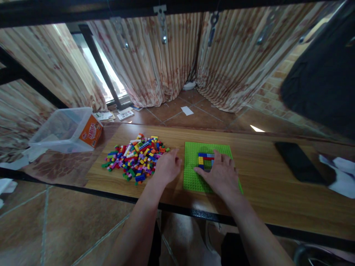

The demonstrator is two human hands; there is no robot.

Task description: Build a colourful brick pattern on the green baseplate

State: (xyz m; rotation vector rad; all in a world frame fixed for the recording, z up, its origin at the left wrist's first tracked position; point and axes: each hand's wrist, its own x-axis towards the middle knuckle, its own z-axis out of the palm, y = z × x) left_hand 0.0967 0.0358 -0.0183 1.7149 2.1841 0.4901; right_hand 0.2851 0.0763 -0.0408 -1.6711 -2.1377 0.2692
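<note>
My left hand point(168, 167) is curled at the right edge of a pile of loose building bricks point(141, 159) in many colours. Its fingertips are partly hidden, and whatever they hold, if anything, does not show. My right hand point(223, 174) is over a green studded baseplate point(191, 178), thumb and fingers spread apart. Beneath and beside it, a low outline of bricks stands on the plate: a blue brick point(202, 155) at the back and a yellow brick point(200, 161) on the left side. The hand covers the right and near parts of this outline. My thumb lies close to its near left corner.
A clear plastic bin point(62, 129) with an orange label stands at the left. On the wooden table point(260, 184), a black phone-like slab point(299, 162) lies at the right near white papers point(341, 175). Curtains point(172, 62) hang behind, and a dark shape fills the upper right.
</note>
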